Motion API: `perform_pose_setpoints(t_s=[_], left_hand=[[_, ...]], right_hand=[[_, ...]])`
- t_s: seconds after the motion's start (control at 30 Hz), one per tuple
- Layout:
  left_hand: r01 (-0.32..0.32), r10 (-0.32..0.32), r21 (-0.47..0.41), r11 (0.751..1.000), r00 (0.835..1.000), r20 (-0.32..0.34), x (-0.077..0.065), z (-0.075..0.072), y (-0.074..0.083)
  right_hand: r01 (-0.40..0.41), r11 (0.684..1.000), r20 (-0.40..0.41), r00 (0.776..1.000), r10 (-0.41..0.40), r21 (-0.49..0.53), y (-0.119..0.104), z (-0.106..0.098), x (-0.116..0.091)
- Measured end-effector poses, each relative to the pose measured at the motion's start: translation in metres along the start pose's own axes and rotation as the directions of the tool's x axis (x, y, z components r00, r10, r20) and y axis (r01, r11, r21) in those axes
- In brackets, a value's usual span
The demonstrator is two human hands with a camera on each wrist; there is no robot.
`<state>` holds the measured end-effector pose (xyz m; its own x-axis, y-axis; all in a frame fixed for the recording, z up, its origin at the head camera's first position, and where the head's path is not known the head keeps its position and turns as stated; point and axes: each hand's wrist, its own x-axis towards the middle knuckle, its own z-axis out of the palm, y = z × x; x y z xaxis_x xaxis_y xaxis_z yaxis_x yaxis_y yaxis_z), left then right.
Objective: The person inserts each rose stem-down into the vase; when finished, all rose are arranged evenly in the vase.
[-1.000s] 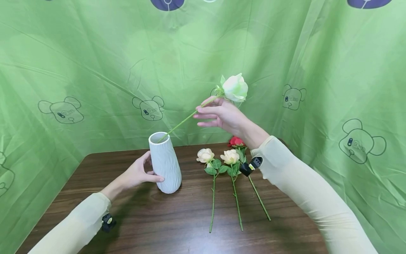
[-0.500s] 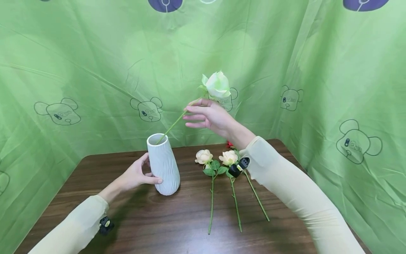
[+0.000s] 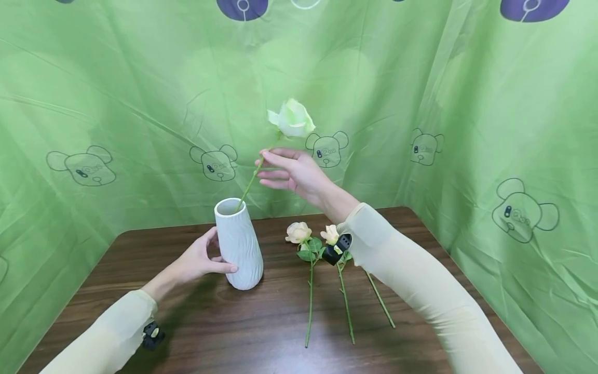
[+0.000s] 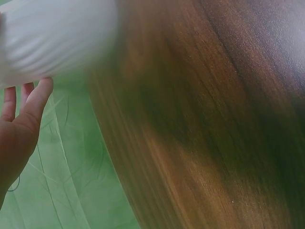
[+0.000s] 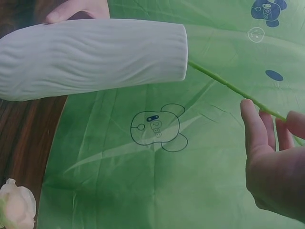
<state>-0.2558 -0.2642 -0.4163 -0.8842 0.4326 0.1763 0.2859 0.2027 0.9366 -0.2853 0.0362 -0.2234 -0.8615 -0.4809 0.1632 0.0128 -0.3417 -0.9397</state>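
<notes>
Right hand [image 3: 296,174]: thumb and forefinger brought together on a green stem [image 3: 249,186], which they pinch; the other fingers reach out loosely, slightly apart.
Left hand [image 3: 198,259]: half open, curved about the lower part of the vase, with the thumb lying along the near side and the fingers passing behind it.
Vase [image 3: 240,254]: white, wavy-ribbed, narrower at the top; it stands on the table to the left of the loose flowers.
Vase mouth [image 3: 230,200]: open upward, with the lower part of the pinched stem inside; the tip is hidden, so its depth cannot be told.
White rose [image 3: 293,119]: single pale bloom, faintly green, at the head of the pinched stem, above the right hand; the stem slants up and to the right from the vase.
First cream rose [image 3: 298,232]: lying on the table to the right of the vase, leaves beneath the bloom, stem toward the viewer.
Second cream rose [image 3: 329,235]: lying just beside the first, partly covered by the right wrist camera [image 3: 337,250].
Third stem [image 3: 380,301]: on the table at the far right of the row; its upper end is hidden behind the right sleeve [image 3: 406,270].
Left sleeve [image 3: 105,330]: pale cream, with the left wrist camera [image 3: 152,335] at the cuff.
Table [image 3: 275,327]: dark brown wood grain.
Backdrop [image 3: 154,78]: green cloth, creased, printed with outlined bear heads [image 3: 89,169].
</notes>
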Motion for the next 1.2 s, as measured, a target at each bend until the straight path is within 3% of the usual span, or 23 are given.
perform_pose_setpoints(t_s=[0.57,0.87,1.2], left_hand=[[-0.006,0.006,0.005,1.000,1.000,-0.006,0.004,0.000,0.000],[0.000,0.000,0.020,1.000,1.000,-0.007,0.003,-0.001,-0.004],[-0.005,0.005,0.018,1.000,1.000,0.001,0.002,-0.004,-0.002]], right_hand=[[0.033,0.998,-0.020,0.999,-0.032,0.049,0.006,0.017,0.014],[0.017,0.996,0.016,1.000,-0.016,-0.082,0.015,0.028,0.022],[-0.027,0.974,0.028,0.999,0.034,-0.224,0.021,0.040,0.031]])
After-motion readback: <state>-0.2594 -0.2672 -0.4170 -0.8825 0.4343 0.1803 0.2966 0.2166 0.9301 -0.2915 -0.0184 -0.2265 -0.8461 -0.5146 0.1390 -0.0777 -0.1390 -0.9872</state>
